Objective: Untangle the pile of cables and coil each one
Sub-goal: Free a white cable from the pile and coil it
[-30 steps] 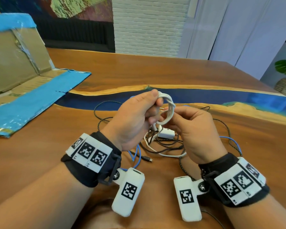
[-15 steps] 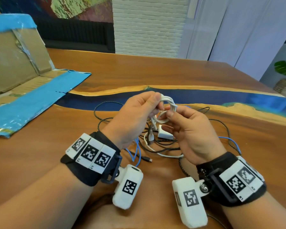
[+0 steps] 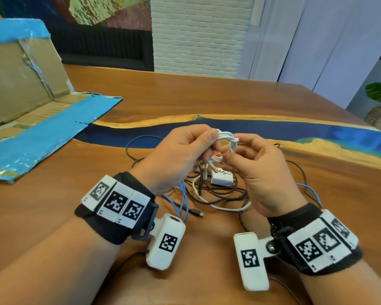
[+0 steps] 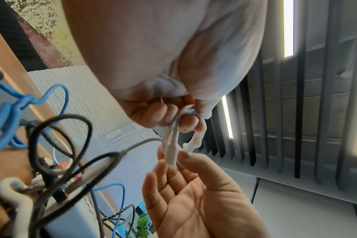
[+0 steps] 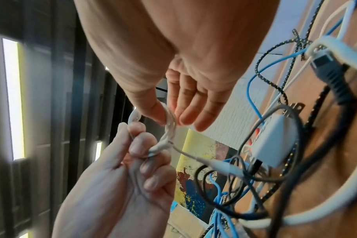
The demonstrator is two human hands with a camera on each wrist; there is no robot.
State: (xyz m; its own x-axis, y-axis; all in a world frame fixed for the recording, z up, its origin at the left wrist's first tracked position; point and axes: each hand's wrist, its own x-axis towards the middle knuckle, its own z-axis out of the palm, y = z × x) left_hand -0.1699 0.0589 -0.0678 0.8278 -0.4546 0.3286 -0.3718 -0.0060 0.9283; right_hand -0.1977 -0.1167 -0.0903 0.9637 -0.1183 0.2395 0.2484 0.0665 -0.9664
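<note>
Compared w/ half a sec ago, the small white coil (image 3: 227,140) is being held a bit tighter and flatter, and the right hand (image 3: 262,172) is being rolled so its wrist camera faces more upward; the hands are otherwise being kept at about the same height over the pile.

The coil is being pinched by the left hand (image 3: 180,157), thumb and curled fingers (image 4: 159,112) clamped round one side of the loops, probably so the turns are not being let spring apart. The opposite side is being nipped between the thumb and fingertips (image 5: 185,119) of the right hand, w/ the remaining fingers being left loosely extended; the grip looks light, likely for feeding or tucking the loose end rather than for carrying.

A short white tail w/ its plug (image 5: 220,164) is being left dangling below the left hand, so the coil is judged nearly done but not yet secured.

The rest of the tangle (image 3: 213,194) is being left on the wooden table (image 3: 229,95), directly under and between both wrists: blue cable (image 3: 183,201), black braided cable (image 3: 139,159), thick white cable (image 3: 229,208) and a white adapter block (image 3: 222,178), still crossed over each other. Being kept close under the hands, the next cable is presumably being kept in easy reach.

A flattened cardboard box (image 3: 26,95) is lying well off to the left-hand side.
</note>
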